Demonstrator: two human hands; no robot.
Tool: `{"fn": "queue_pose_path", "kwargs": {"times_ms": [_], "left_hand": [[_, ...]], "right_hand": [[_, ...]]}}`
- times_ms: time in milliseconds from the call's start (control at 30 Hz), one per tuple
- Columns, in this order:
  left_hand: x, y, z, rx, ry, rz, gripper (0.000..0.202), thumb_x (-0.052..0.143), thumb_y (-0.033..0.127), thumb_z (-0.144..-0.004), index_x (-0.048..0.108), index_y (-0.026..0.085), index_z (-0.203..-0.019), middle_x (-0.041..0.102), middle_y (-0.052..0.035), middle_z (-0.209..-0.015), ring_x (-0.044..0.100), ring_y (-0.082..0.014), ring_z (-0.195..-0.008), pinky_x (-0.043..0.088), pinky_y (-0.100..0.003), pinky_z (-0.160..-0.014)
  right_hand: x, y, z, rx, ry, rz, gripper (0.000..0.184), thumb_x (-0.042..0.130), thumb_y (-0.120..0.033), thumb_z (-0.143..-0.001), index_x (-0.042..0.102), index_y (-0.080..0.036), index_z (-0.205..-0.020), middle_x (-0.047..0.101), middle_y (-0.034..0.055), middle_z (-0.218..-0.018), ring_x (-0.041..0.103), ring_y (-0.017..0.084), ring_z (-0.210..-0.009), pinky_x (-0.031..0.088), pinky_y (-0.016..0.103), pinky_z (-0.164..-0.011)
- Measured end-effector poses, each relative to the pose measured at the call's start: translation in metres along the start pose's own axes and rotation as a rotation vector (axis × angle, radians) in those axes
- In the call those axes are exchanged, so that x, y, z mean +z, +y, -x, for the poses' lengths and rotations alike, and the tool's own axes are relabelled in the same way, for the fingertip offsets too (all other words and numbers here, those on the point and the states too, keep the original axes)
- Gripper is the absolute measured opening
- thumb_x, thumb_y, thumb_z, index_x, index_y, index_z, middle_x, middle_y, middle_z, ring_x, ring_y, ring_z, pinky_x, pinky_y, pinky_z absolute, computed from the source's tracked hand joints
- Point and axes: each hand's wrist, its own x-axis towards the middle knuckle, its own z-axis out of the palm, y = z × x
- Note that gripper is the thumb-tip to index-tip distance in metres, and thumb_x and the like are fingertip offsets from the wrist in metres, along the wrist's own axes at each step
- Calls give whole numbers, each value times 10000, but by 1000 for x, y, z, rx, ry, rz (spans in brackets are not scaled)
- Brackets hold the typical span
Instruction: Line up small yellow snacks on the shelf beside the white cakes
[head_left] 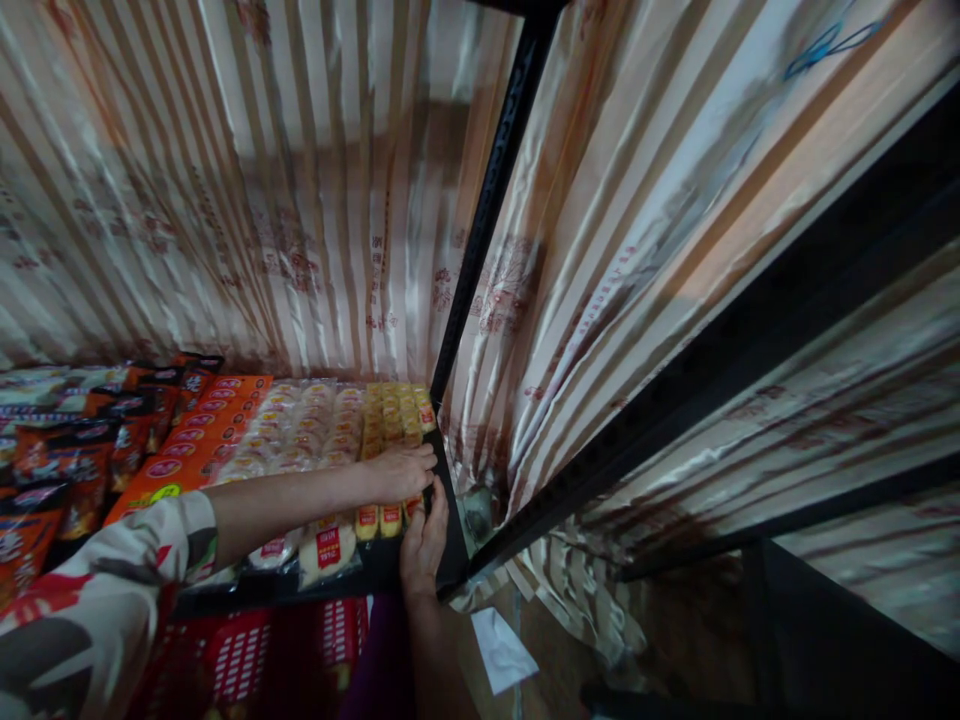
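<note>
My left hand (399,473) reaches in from the left in a patterned sleeve (97,590) and lies over rows of small yellow packaged snacks (394,415). Its fingers stretch toward the right end of the rows; the fingertips are partly hidden. Just below, my right hand (425,542) is upright at the right front corner of the same rows, its fingers stretched upward along their side, close to my left fingertips. Beside the yellow packs are rows of clear-wrapped pale round cakes (304,425), with a larger one with a red label (328,548) at the front.
Orange packaging (206,430) and dark-orange bags (82,455) fill the shelf's left. A black shelf post (491,190) rises at the back right corner. Striped printed sheeting (322,200) hangs behind. Below are a red basket (240,655) and white paper (502,650) on the floor.
</note>
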Motion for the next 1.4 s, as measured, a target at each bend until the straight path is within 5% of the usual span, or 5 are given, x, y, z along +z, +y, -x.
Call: {"fn": "queue_pose_path", "kwargs": {"times_ms": [233,433,633,900,1400], "left_hand": [[-14,2,2,-29,-13,62,108,566,201,-774,614,129,-838,619,-107,-849,530,-215,-809,443,-323,-766],[-35,3,1,-167,-139,194,26,522,176,-795,546,169,-790,598,-35,-815,522,-135,-646,398,-231,-555],[-35,-5,-11,-193,-76,298,83,463,107,-811,503,153,-756,581,-37,-838,504,-112,-701,405,-197,-622],[-37,-35,-21,-162,19,425,167,477,38,-718,598,148,-753,596,5,-742,525,-100,-708,407,-178,-665],[-25,-100,-50,-537,247,410,210,514,150,-746,700,159,-842,686,-10,-838,609,-130,-801,439,-199,-755]], "right_hand": [[-1,-1,0,13,24,-27,515,355,-334,-861,407,-100,-1316,477,191,-1321,438,259,-1224,338,452,-1002],[-5,-5,0,32,14,-54,557,373,-339,-850,342,-111,-1357,427,192,-1365,403,264,-1257,328,462,-1014],[-5,-7,0,35,44,-65,590,377,-323,-821,325,-84,-1358,393,209,-1386,378,277,-1282,318,488,-1026],[2,-6,0,130,50,-90,578,356,-187,-785,324,-58,-1348,510,221,-1267,557,230,-1110,453,396,-921],[-6,-19,-4,-177,-202,209,501,361,-283,-906,379,-92,-1369,366,162,-1434,296,239,-1345,319,487,-1064]]}}
